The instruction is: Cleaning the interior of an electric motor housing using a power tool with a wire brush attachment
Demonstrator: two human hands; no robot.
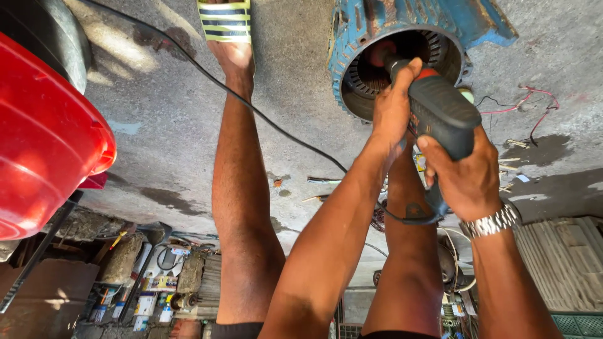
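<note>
- Head view: the power drill, dark grey with a red band, is held out in front of the person, its nose pushed into the open bore of the blue motor housing that lies on its side on the concrete floor. A reddish round attachment on the drill's nose sits inside the bore, close to the slotted stator ring; whether it touches the ring cannot be told.
- Risk, as a judgement: if the spinning attachment catches on a slot edge, the drill could kick and twist in the grip. The housing is not visibly clamped, so it could roll or shift on the floor.
- The black cord runs across the floor beside the person's bare leg and sandalled foot. A tug or a step on it could jerk the tool off line.
- The left hand is wrapped around the front of the drill body, fingers closed and thumb laid up toward the nose, so near the bore that a slip could carry it against the rim.
- The right hand, with a metal watch at the wrist, is closed tight around the rear handle; the trigger finger is hidden.
- Loose red wires lie on the floor to the right of the housing, well apart from the hands.
- A red plastic tub sits at the left edge, far from the work.
</note>
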